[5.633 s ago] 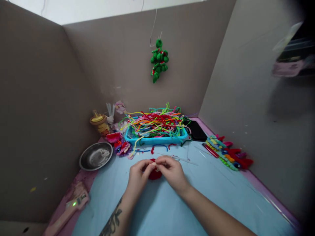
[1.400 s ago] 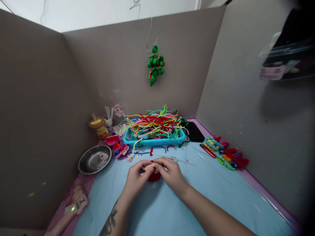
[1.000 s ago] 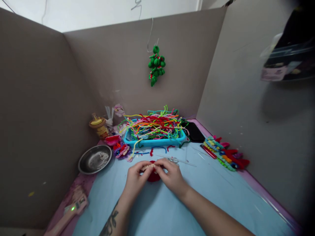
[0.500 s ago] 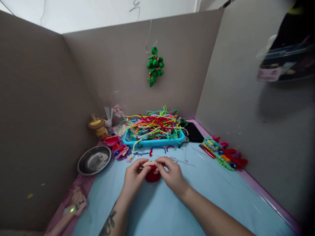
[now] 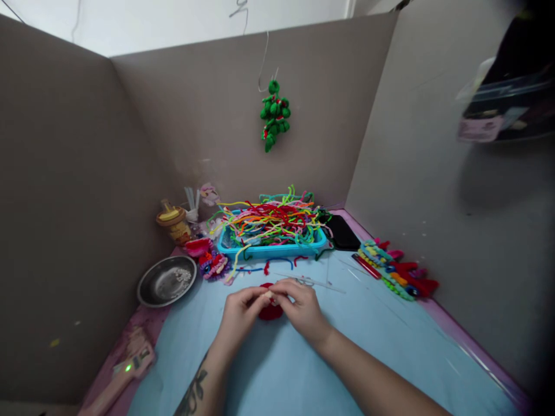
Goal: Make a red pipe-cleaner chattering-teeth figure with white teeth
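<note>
Low over the blue table cover, a small round red crochet-like piece [image 5: 270, 312] with a cream strip [image 5: 269, 294] lies between my hands. My left hand [image 5: 241, 312] is closed, its thumb and forefinger pinching the cream strip from the left. From the right, my right hand [image 5: 304, 309] pinches the same piece, with thumb and fingers closed by the strip. The fingertips meet there and hide much of the strip. Scissors [image 5: 306, 281] lie just beyond my right hand.
A blue tray [image 5: 269, 252] heaped with coloured yarn pieces [image 5: 277, 216] stands at the back. To the left are a metal bowl [image 5: 151, 286] and a pink glue gun [image 5: 119, 381] with a green light. Crocheted pieces [image 5: 399, 271] and a black phone [image 5: 342, 232] lie right.
My fingertips have drawn closer together over the red piece. The cream strip, stretched across its far edge before, now shows only as a small bunched bit between the fingers.
</note>
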### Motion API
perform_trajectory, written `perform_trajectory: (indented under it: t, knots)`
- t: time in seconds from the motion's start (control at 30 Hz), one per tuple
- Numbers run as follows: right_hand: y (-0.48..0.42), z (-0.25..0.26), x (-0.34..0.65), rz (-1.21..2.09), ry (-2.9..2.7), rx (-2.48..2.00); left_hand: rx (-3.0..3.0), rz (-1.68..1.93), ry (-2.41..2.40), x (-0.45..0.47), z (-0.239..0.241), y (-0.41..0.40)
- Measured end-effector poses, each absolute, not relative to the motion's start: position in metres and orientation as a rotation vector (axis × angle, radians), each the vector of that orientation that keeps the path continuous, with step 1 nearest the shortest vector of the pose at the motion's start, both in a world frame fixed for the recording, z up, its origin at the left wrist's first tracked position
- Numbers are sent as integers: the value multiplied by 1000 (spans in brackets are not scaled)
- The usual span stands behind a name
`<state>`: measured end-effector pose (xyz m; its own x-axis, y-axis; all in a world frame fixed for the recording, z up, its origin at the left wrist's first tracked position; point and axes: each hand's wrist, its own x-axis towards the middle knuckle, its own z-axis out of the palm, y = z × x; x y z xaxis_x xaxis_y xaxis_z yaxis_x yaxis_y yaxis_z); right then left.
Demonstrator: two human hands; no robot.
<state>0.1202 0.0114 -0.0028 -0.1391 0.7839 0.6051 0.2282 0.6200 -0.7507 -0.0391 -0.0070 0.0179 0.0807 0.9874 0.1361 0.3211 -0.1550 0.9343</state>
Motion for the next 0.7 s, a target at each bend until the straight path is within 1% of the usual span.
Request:
perform_trajectory:
  t: [0.2,0.43,0.7]
  knots:
    - [12,-5,120,644,-1657,-878,1581,1100,1325,-41,18,-6]
    - [14,-11,116,897,-1469,-958,1531,1298,1497,-50,22,-1]
    - [16,-6,121,845,-1482,-1027,1557,1261,1444,-51,19,0]
